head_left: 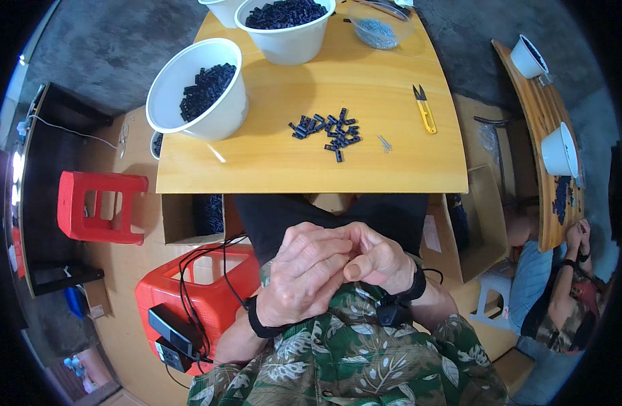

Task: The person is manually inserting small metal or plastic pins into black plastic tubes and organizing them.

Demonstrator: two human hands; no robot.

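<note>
My left hand and my right hand meet in front of my chest, just below the table's near edge. The fingers of both are bent and pressed together. Whatever they may hold is hidden between the fingertips. On the yellow wooden table ahead lies a loose pile of small black plastic parts. A few thin silvery pins lie right of the pile. Farther right rests a pair of yellow-handled thread snips.
White tubs of black parts stand at the table's left and back. A clear dish holds silvery pins. Red stools stand left; an open cardboard box sits below right. Another person works at a side table.
</note>
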